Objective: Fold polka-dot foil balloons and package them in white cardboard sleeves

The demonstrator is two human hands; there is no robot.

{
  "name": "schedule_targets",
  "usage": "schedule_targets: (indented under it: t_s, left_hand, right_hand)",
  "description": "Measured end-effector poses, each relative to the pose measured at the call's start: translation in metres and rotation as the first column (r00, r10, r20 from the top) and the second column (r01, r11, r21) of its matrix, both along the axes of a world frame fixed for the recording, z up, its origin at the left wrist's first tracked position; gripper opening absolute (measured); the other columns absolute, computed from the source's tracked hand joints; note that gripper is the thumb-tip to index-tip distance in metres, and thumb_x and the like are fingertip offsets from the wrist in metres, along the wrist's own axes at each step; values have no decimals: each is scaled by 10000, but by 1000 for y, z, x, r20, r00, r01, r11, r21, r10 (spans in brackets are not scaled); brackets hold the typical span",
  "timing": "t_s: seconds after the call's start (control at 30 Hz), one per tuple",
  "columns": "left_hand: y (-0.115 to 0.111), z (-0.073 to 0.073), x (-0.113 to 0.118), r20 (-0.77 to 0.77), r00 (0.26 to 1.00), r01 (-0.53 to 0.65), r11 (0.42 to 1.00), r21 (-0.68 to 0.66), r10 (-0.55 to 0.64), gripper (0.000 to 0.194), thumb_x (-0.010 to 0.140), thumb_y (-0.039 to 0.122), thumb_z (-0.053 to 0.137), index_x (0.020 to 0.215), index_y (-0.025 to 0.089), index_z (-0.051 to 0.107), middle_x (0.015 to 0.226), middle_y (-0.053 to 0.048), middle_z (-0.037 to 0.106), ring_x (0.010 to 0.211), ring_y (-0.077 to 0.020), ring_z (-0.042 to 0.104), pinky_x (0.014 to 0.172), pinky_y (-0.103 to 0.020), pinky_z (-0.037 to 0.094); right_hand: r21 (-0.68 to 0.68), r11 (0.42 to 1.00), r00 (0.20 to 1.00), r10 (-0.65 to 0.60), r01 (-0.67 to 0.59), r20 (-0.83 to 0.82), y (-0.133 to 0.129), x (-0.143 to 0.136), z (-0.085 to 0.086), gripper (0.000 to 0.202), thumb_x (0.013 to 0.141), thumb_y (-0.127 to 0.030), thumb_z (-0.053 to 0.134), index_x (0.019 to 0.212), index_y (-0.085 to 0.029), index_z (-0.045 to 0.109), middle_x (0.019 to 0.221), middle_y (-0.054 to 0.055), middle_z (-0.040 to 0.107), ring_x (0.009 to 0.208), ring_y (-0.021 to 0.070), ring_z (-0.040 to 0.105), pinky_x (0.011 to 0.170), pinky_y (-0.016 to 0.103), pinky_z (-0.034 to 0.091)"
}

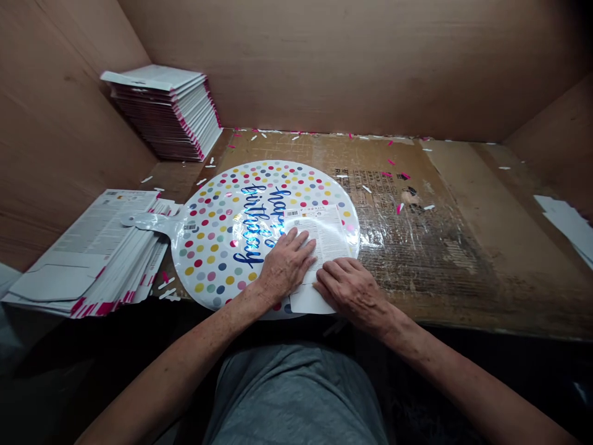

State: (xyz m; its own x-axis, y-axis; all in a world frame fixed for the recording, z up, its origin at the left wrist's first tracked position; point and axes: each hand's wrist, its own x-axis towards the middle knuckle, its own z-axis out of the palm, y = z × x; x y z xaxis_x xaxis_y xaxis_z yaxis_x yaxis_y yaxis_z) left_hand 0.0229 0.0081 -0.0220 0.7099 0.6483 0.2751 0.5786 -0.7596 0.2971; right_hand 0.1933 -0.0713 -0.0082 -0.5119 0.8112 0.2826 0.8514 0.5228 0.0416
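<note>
A flat foil balloon [217, 232] with coloured dots and blue "happy birthday" lettering lies across the table in front of me, its tail pointing left. On its right part rests a white printed paper packet [327, 232] with a barcode and small text. My left hand [286, 261] lies on the packet's left side, fingers stretched out. Curled fingers of my right hand [354, 287] hold the packet's lower right edge; the fingertips are partly hidden. The packet's plain lower end reaches the balloon's near edge.
A tall stack of similar packets [162, 114] stands at the back left corner. Another pile of packets [83, 253] leans at the left, under the balloon's tail. White sheets [567, 219] lie far right. Paper scraps dot the taped cardboard surface [463, 247]; board walls [347, 68] enclose it.
</note>
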Motion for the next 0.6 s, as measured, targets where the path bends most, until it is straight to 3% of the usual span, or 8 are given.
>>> schedule_targets:
  t_s: [0.13,0.23,0.3,0.4,0.47,0.53,0.6]
  left_hand:
    - [1,4,-2,-12,999,38,999,-9,-38,305,991,277,452,1228,166,609,1339,-139,593,1348,-297,462,1101,-522,408]
    - [2,6,0,-36,998,54,999,-2,-54,306,992,281,460,1230,160,608,1340,-147,591,1350,-315,453,1092,-545,402]
    - [3,6,4,-61,996,68,998,8,-67,303,991,277,466,1230,156,606,1349,-148,587,1350,-328,454,1086,-557,401]
    - [4,5,7,-30,997,73,997,9,-72,294,975,267,508,1227,150,605,1362,-153,580,1350,-333,463,1082,-557,412]
    - [0,5,3,81,996,41,999,9,-41,275,967,253,525,1197,137,620,1366,-168,576,1356,-315,470,1094,-521,423]
    - [-9,6,-7,207,977,56,998,6,-56,214,971,249,515,1075,148,673,1312,-156,614,1347,-284,490,1091,-465,448]
    - [-23,7,-22,259,953,164,986,-9,-156,221,950,347,566,935,177,706,1248,-131,655,1336,-282,504,1086,-453,461]
  right_hand:
    - [-114,993,998,-1,8,64,-1,6,9,276,996,-318,482,818,-157,619,814,97,643,729,208,557,693,340,393]
    - [-235,971,999,35,-40,-26,-31,28,16,336,1023,-384,438,802,-188,596,709,25,623,594,152,540,574,295,356]
    - [-190,981,992,17,-40,-124,-54,41,15,338,1003,-438,481,809,-195,613,675,3,629,553,129,550,547,276,368]
    - [47,999,985,6,2,-173,-72,44,4,326,936,-464,597,1042,-165,676,1004,125,723,884,217,680,754,325,503]
    - [133,991,990,30,-11,-141,-71,39,-6,372,940,-399,608,1216,-152,640,1258,183,657,1169,286,608,939,419,494]
    - [142,989,992,53,-36,-114,-66,32,-15,335,969,-312,566,1259,-153,624,1320,167,634,1253,282,558,1001,442,474]
    - [151,988,991,61,-43,-116,-63,29,-19,302,986,-263,530,1245,-148,635,1302,150,652,1249,268,563,1002,430,478]
